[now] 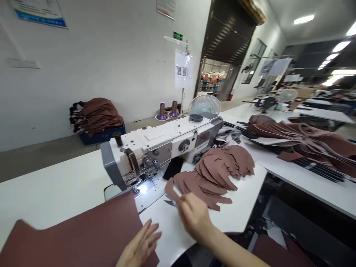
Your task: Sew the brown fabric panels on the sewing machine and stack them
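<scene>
My left hand point(139, 243) is open with its fingers spread, at the edge of a large brown leather sheet point(75, 235) lying at the lower left. My right hand point(194, 217) is blurred by motion, its fingers bunched just below a fanned row of brown leather cutouts point(211, 174). A small dark-bladed cutting tool point(169, 203) lies on the white table top point(178, 230) near its fingertips. I cannot tell whether this hand holds anything. The sheet hides part of the sewing machine's bed.
A white industrial sewing machine point(155, 155) with a lit needle area stands directly ahead. Behind it are thread cones point(174, 108) and a fan point(204, 105). A blue bin point(101, 135) holds stacked brown pieces. More brown pieces point(303, 139) lie on the table at right.
</scene>
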Motion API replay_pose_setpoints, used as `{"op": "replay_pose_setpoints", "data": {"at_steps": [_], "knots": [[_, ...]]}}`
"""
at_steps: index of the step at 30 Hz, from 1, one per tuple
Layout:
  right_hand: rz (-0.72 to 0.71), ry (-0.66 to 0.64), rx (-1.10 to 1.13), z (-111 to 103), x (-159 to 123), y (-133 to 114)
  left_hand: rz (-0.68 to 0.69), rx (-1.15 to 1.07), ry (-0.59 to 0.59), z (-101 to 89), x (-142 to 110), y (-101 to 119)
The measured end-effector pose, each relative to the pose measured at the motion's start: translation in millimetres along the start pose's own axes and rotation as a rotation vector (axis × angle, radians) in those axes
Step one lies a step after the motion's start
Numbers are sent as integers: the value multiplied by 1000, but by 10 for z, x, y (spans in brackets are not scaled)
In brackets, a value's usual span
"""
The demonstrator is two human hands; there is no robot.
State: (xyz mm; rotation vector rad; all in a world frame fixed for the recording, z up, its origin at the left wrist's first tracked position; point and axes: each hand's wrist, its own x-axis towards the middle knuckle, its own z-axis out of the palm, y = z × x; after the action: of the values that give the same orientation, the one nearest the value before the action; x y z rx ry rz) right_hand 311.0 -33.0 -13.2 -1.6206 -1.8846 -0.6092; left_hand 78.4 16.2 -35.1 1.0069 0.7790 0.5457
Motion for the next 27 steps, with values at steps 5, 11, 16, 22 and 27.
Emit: {"op": "replay_pose_setpoints", "data": {"at_steps": [5,11,16,22,27], "knots": [[-479,33,268,185,87,-818,68,-149,390,296,49,260],[-591,-340,179,242,194,-590,548,933,669,-735,104,568],[-886,-307,179,412,423,-443,808,1679,516,-1016,537,489],[-892,-196,206,939,578,-668,712,1906,411,-904,738,199],[-772,-124,237,1116,499,-635,573,1848,370,-856,753,212]]}}
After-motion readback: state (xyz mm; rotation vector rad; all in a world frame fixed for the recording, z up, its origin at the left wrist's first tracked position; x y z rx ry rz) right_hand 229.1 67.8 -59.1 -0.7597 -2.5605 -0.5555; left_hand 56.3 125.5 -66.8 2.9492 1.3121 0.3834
